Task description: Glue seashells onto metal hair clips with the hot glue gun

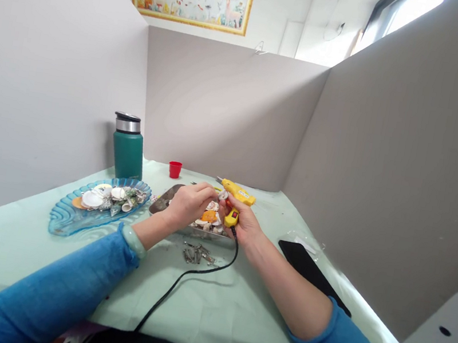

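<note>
A yellow hot glue gun (238, 191) lies in my right hand (245, 223), which is wrapped round its handle; its nozzle points to the left and a black cord (195, 272) hangs from the grip. My left hand (192, 203) is closed in a pinch beside it. At its fingertips, close to the right hand's fingers, is a small whitish shell (223, 195). Both hands are over a metal tray (161, 202) of shells, partly hidden by them; one orange shell (210, 215) stands out. A small pile of metal clips (198, 253) lies in front of the tray.
On the left is a blue scalloped dish (68, 222) holding several shells, with a green bottle (128, 150) behind it. A red cup (174, 170) stands at the back. A black flat object (310, 274) lies on the right. Grey panels (230, 108) enclose the table.
</note>
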